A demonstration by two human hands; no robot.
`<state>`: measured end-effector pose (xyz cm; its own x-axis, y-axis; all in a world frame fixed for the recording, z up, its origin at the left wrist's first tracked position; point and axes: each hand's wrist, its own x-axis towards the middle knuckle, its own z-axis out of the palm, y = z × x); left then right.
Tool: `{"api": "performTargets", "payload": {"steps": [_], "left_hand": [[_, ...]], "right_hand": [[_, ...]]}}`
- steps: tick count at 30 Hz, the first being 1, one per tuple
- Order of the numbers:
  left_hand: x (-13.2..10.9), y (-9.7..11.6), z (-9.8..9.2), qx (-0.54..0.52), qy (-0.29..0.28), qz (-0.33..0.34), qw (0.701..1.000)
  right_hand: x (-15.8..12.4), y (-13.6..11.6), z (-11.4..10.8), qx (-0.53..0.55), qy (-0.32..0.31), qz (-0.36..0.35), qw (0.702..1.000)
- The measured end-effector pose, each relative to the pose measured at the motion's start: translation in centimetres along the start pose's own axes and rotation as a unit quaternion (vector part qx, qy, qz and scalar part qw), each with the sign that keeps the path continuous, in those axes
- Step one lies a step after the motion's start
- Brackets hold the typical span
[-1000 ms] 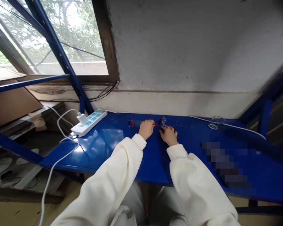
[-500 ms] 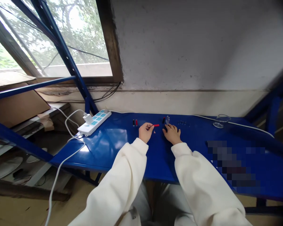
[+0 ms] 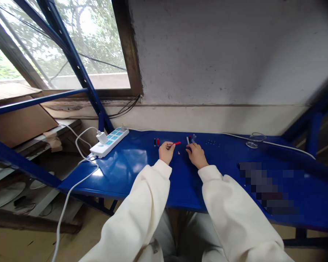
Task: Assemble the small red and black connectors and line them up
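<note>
My left hand is closed in a pinch around a slim red tube, which points to the right. Close by, my right hand has its thumb and forefinger together at the base of a small pale, clear tube. A dark-and-red piece and several small clear pieces stand just behind those fingers. To the left are a small black cylinder and a small red cylinder. One tiny tan piece lies between my hands.
Several tiny clear bits lie on the blue table to the right. A white power strip with a plug and cord is at the left. Back right sits a clear round object. A blurred-out item lies at the right.
My right hand has drawn slightly left and its fingers have closed on a pale clear tube. My left hand has shifted a little left, tilting the red tube's end upward.
</note>
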<state>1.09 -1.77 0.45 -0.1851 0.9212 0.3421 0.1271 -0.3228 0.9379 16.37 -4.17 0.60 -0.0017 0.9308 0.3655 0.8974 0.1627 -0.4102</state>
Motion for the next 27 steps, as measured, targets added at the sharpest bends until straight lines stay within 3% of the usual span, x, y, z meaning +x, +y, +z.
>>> {"api": "performTargets", "payload": {"steps": [3,6,20,23,27], "left_hand": [[0.3,-0.9,0.1,-0.016,-0.006,-0.009,1.000],[0.4,-1.2,0.2,-0.021,-0.009,-0.016,1.000],[0.2,-0.3,-0.1,-0.039,-0.016,-0.041,0.998],[0.1,0.2,-0.1,-0.072,-0.056,-0.067,0.994],[-0.3,0.8,0.0,-0.127,-0.166,-0.097,0.973]], "right_hand": [[0.1,-0.6,-0.4,0.070,0.081,-0.043,0.993],[0.1,-1.0,-0.7,0.126,0.128,-0.043,0.983],[0.0,-0.8,-0.8,0.261,0.149,-0.029,0.953],[0.1,-0.7,-0.8,0.279,0.147,-0.019,0.949],[0.1,-0.8,-0.7,0.281,0.150,-0.012,0.948]]}}
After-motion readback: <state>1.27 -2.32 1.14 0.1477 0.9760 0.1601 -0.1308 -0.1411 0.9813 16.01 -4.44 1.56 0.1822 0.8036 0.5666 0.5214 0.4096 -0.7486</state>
